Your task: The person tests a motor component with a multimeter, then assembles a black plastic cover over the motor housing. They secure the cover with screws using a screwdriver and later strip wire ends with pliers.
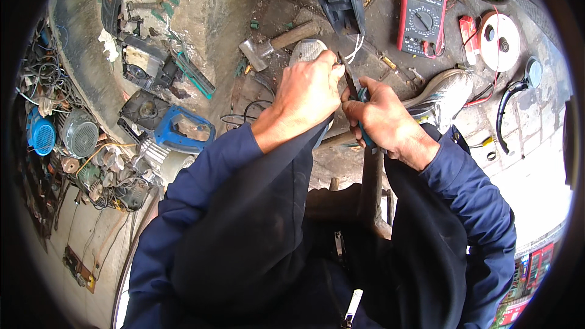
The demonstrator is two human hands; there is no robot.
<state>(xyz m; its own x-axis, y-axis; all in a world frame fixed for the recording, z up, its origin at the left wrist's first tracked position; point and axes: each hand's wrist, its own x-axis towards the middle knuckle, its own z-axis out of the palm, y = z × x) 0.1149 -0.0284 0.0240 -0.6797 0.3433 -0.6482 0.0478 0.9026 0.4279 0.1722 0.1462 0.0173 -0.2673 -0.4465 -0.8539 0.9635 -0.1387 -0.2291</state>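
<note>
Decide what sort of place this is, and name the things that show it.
Probably a small repair workshop for electrical tools: a red multimeter, a hammer and a blue power tool casing lie on the dirty floor around the hands.

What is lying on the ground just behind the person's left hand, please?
Behind the left hand lies a hammer with a wooden handle, beside a rounded grey metal part. The hand covers most of that part, so its lower portion is hidden.
</note>
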